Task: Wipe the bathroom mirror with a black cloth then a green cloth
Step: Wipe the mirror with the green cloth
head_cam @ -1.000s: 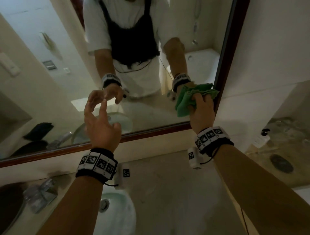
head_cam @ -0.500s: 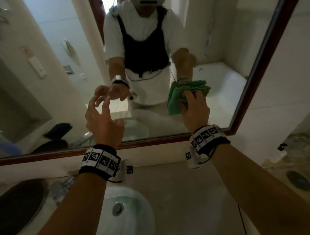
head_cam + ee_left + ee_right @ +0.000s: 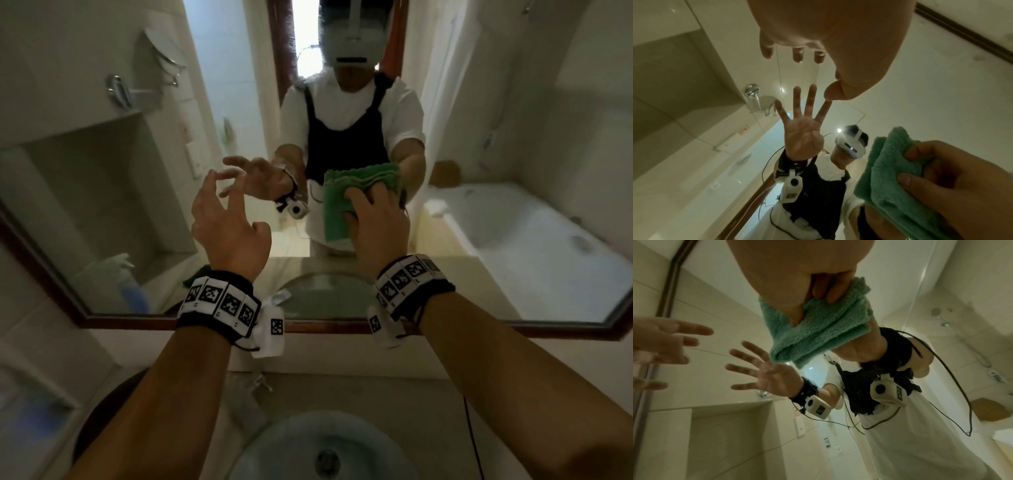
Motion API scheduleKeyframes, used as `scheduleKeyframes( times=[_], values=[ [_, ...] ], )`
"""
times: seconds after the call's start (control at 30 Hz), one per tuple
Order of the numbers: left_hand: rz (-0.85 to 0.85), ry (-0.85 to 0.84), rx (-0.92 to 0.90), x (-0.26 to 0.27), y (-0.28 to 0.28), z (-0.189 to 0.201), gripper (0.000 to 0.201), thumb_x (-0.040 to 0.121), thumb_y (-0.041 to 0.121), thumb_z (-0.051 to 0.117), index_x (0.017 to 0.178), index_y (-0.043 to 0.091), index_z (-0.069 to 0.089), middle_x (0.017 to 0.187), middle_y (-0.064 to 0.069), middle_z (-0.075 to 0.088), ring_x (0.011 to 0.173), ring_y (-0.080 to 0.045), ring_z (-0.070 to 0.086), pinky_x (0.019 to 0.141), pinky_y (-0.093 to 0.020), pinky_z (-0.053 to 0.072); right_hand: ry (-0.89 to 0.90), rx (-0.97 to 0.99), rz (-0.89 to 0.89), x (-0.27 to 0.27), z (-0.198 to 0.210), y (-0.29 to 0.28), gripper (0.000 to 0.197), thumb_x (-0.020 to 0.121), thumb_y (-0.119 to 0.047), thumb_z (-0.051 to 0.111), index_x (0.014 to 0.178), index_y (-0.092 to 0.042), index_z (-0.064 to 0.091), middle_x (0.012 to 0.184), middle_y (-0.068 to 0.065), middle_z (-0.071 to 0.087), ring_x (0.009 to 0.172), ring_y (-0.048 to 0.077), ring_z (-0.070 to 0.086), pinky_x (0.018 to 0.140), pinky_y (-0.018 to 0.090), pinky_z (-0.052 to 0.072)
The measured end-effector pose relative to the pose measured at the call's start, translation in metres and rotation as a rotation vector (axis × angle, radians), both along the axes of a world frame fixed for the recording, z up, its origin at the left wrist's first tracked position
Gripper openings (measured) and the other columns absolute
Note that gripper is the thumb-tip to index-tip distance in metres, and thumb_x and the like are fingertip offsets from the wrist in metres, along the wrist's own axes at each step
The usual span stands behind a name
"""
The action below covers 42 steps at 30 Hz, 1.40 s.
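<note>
The mirror [image 3: 137,322] has a dark brown frame and fills the wall ahead. My right hand [image 3: 373,212] grips a folded green cloth [image 3: 337,209] and presses it flat on the glass near the middle. From the right wrist, the fingers [image 3: 824,288] curl into the green cloth [image 3: 818,331]. My left hand [image 3: 236,200] hovers just left of it, fingers spread, holding nothing, close to the glass. A dark patch in the reflection behind my left wrist may be the black cloth [image 3: 193,279].
A round glass sink [image 3: 308,452] sits below my arms, with a small tap [image 3: 260,380] at the counter's back. A dark round object [image 3: 102,411] lies at lower left. The mirror reflects a bathtub [image 3: 531,240] and a spray bottle [image 3: 130,291].
My right hand has slid the green cloth leftwards over the glass, from the mirror's right frame towards its middle. My left hand has stayed open beside it. The head view has tilted up.
</note>
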<state>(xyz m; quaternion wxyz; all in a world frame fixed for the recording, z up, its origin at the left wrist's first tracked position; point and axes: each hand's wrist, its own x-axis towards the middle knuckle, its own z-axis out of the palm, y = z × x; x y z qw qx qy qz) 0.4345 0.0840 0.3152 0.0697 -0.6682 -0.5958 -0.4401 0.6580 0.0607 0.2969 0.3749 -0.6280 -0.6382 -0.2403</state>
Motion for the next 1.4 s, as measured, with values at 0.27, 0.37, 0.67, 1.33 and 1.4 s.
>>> scheduleKeyframes(
  times=[0.27, 0.37, 0.67, 1.33, 1.4],
  values=[
    [-0.008, -0.013, -0.005, -0.047, 0.019, 0.032, 0.077, 0.078, 0.017, 0.069, 0.146, 0.034, 0.038, 0.162, -0.001, 0.013, 0.146, -0.024, 0.016, 0.113, -0.046, 0.025, -0.079, -0.005, 0.011, -0.048, 0.046, 0.019, 0.036, 0.090, -0.030, 0.061, 0.124, -0.022, 0.058, 0.114, 0.013, 0.054, 0.100, 0.035, 0.056, 0.063, 0.038, 0.051],
    [-0.046, 0.008, 0.057, -0.048, 0.018, 0.049, 0.079, 0.077, 0.016, 0.068, 0.148, 0.030, 0.037, 0.162, -0.006, 0.015, 0.144, -0.027, 0.019, 0.112, -0.047, 0.027, -0.068, -0.012, 0.005, -0.038, 0.065, 0.014, 0.038, 0.092, -0.031, 0.057, 0.129, -0.022, 0.054, 0.119, 0.013, 0.052, 0.106, 0.035, 0.053, 0.064, 0.036, 0.050],
    [-0.009, 0.163, -0.163, -0.019, 0.005, 0.104, 0.078, 0.083, 0.027, 0.067, 0.151, 0.032, 0.028, 0.160, -0.003, 0.013, 0.141, -0.036, 0.022, 0.109, -0.058, 0.033, 0.132, 0.297, -0.114, 0.048, 0.144, -0.007, 0.034, 0.092, -0.025, 0.060, 0.123, -0.013, 0.059, 0.114, 0.015, 0.055, 0.098, 0.030, 0.055, 0.065, 0.033, 0.047],
    [0.007, 0.126, -0.044, -0.061, 0.025, 0.157, 0.075, 0.084, 0.028, 0.065, 0.149, 0.035, 0.030, 0.162, -0.002, 0.011, 0.146, -0.032, 0.017, 0.110, -0.055, 0.035, 0.182, 0.217, -0.262, 0.039, 0.182, -0.009, 0.063, 0.096, -0.040, 0.054, 0.153, -0.031, 0.029, 0.141, 0.022, 0.034, 0.124, 0.040, 0.036, 0.093, 0.049, 0.046],
    [0.012, 0.123, 0.027, -0.076, 0.037, 0.162, 0.073, 0.083, 0.027, 0.066, 0.148, 0.035, 0.032, 0.161, -0.002, 0.014, 0.145, -0.033, 0.019, 0.108, -0.057, 0.037, 0.190, 0.213, -0.271, 0.024, 0.190, -0.004, 0.063, 0.096, -0.043, 0.054, 0.153, -0.033, 0.028, 0.140, 0.020, 0.033, 0.126, 0.038, 0.035, 0.090, 0.048, 0.047]
  ],
)
